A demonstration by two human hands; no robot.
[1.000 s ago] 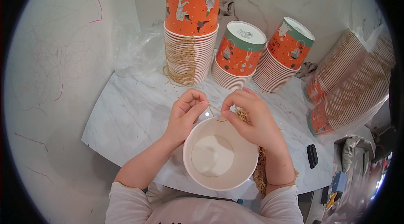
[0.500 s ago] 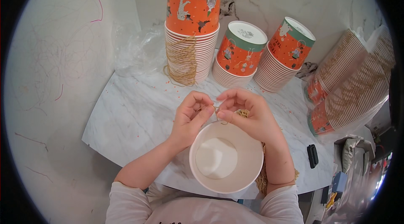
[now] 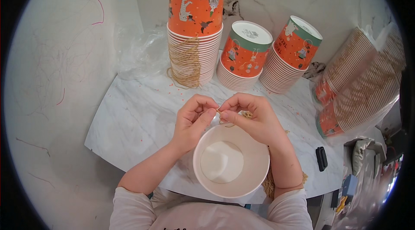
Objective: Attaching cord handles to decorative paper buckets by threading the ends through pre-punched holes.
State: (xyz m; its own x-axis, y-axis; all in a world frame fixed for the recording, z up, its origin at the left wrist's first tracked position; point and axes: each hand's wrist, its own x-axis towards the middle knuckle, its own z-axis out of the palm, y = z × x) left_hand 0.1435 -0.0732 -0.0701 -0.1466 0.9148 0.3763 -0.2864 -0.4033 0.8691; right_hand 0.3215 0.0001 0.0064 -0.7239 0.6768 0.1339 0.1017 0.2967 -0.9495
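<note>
Far side of white tub, just pinching tan string with left hand and right hand, facing lettered orange cups.

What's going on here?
A person is pinching a thin tan cord between the fingertips of the left hand and right hand, by the rim of an open white paper tub. More cord lies under the right forearm. Behind, on the marble-patterned table, are three upside-down tub stacks; loops of cord hang against the tallest.
</note>
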